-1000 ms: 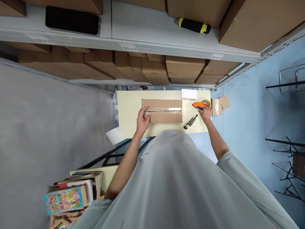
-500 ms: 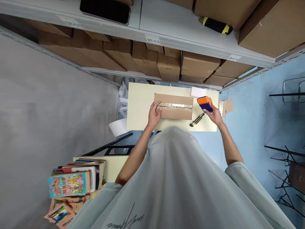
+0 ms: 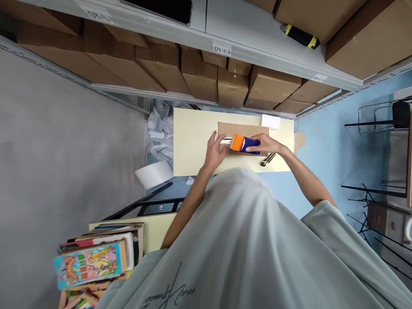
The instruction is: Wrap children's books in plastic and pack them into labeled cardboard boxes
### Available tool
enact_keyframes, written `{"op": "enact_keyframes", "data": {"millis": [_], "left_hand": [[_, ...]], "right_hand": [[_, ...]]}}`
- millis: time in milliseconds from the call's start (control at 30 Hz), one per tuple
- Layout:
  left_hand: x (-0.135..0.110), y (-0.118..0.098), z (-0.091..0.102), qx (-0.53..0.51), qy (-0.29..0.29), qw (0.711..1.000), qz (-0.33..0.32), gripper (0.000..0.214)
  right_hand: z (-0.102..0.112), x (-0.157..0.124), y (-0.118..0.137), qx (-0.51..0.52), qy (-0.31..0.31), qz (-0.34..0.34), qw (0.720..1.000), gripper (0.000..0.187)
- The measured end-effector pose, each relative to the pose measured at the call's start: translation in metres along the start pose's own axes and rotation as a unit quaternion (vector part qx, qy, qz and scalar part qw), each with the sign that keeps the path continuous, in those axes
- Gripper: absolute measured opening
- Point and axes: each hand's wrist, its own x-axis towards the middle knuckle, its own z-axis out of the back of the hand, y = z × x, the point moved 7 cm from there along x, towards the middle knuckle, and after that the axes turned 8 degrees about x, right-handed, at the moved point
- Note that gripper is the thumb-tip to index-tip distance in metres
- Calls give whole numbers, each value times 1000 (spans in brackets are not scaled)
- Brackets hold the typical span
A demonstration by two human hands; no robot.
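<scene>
A closed cardboard box [image 3: 243,127] lies flat on the pale yellow table, with shiny tape along its middle seam. My right hand [image 3: 265,143] grips an orange and dark blue tape dispenser [image 3: 251,143] over the box, its orange end pointing left. At the box's left end is my left hand [image 3: 215,151], fingers apart, beside the shiny tape and close to the dispenser's orange end; whether its fingertips touch the tape I cannot tell. A black and yellow utility knife [image 3: 268,159] lies near the box's lower right corner, below my right wrist.
A small white stack [image 3: 271,122] sits at the table's [image 3: 193,128] back edge. Above it, a grey shelf [image 3: 244,25] holds cardboard boxes, a second utility knife [image 3: 301,37] and a black phone-like slab [image 3: 167,8]. Books [image 3: 92,262] are piled at lower left.
My right hand has brought the tape dispenser left, from beside the box to over it, turning it level. My left hand has loosened from the box's left edge, its fingers now apart.
</scene>
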Motion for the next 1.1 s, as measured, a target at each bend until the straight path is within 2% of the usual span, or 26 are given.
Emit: {"op": "enact_keyframes", "data": {"millis": [67,133,200,267,333,533,900,1100], "left_hand": [[-2,-14,18,-18,-35,999,5,52],[-2,-24,32,-84,-35,995,38,60],[-2,-27,34,-177,31,979,101,74],[-4,-32,29,-249,111,950,151,83],[-5,-37,28,-283,152,933,162,81],[-2,-41,36,-295,121,937,144,65],[12,-26,27,-291,114,939,147,45],[8,-25,25,-282,125,938,157,51]], "right_hand": [[1,5,-1,-8,7,-17,1000,71],[1,7,-1,-11,13,-26,1000,69],[2,8,1,-20,14,-28,999,68],[3,9,4,-38,12,-27,999,68],[3,10,6,-54,14,-27,998,68],[2,10,13,-59,17,-41,997,69],[2,12,22,-76,15,-58,995,69],[0,8,36,-110,14,-77,991,68]]}}
